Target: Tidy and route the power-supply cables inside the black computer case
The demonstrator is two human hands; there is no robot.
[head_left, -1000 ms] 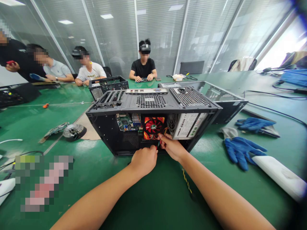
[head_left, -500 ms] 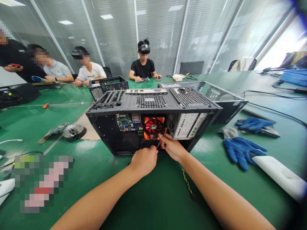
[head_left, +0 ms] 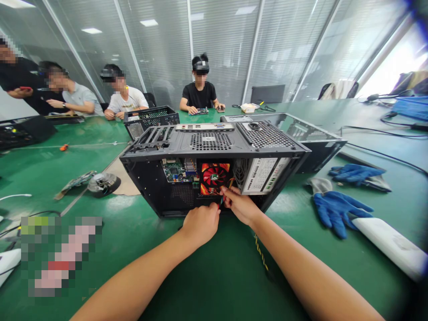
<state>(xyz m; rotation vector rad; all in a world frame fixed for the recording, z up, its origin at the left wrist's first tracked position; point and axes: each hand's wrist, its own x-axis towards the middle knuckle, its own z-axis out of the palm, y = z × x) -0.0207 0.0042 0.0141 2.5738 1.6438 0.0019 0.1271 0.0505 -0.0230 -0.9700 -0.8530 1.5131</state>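
A black computer case (head_left: 180, 151) lies in front of me with its open side facing me. Inside show a motherboard (head_left: 174, 171), a red fan (head_left: 215, 176) and a silver power supply (head_left: 262, 176). My left hand (head_left: 203, 223) is closed at the case's lower edge, with a bit of red at its fingertips. Beside it, my right hand (head_left: 239, 204) pinches coloured cables (head_left: 230, 183) below the fan. The fingers of both hands meet closely around the cable bundle; its connector end is hidden. A yellow-black cable (head_left: 261, 253) hangs below my right wrist.
Blue gloves (head_left: 337, 207) and a white power strip (head_left: 389, 245) lie at right. Another open case (head_left: 321, 149) stands behind. A round metal part (head_left: 103, 183) and a circuit board (head_left: 75, 183) rest at left. Several people sit or stand across the green table (head_left: 150, 285).
My hands and the case stay nearly still. At far left, a seated person has raised a hand, and the standing person has shifted slightly.
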